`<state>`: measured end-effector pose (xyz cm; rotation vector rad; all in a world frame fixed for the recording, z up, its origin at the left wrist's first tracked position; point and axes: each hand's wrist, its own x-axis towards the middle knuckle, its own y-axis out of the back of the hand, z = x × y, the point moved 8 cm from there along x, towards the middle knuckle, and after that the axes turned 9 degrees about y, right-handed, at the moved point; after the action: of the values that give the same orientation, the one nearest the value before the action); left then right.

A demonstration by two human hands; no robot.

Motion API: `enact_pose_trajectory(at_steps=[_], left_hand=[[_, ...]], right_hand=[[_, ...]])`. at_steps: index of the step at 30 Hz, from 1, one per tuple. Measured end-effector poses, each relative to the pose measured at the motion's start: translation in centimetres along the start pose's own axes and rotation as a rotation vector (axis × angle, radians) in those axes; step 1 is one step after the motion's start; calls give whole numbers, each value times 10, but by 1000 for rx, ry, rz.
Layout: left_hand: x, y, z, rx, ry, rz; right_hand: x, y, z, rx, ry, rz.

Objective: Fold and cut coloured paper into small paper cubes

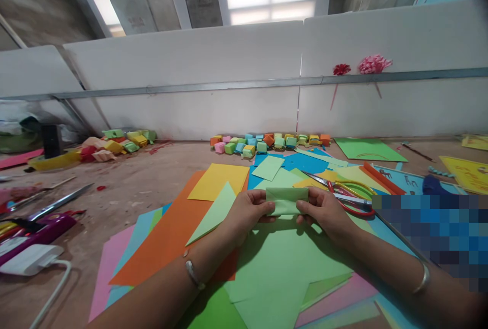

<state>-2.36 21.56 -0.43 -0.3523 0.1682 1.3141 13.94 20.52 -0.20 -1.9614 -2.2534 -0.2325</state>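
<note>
A small folded piece of light green paper (286,200) is held level between both hands, above a pile of coloured sheets. My left hand (249,212) pinches its left end, thumb in front and fingers behind. At the right end my right hand (322,212) grips it the same way. Beneath them lies a large light green sheet (282,252). An orange sheet (163,247) and a yellow sheet (217,181) spread to the left. Scissors with red handles (354,211) rest just beyond my right hand, beside a yellow-handled pair (353,186).
Small folded paper cubes (262,147) line the white partition (190,110), with another heap (129,141) at left. A white charger (30,260) with its cable and a purple case (41,235) lie on the left. Two paper flowers (374,64) hang on the rail. The right side is partly pixelated.
</note>
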Motion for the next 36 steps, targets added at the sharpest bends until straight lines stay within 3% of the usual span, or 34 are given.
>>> enact_pose_trajectory(at_steps=[12,21,30,33,36], left_hand=[[2,4,-1,-13,-16,44],[2,5,0,-55,-1,38],[2,3,-1,-100,39,34],[2,-1,-7,-288,58,-10],[-1,-17,-14,-403,50,-159]], right_hand=[[-3,0,4,68,-46,41],[-2,5,25,212,-185,44],[1,7,16,242,-140,89],[1,11,9,248,-67,165],[-3,10,2,259,8,234]])
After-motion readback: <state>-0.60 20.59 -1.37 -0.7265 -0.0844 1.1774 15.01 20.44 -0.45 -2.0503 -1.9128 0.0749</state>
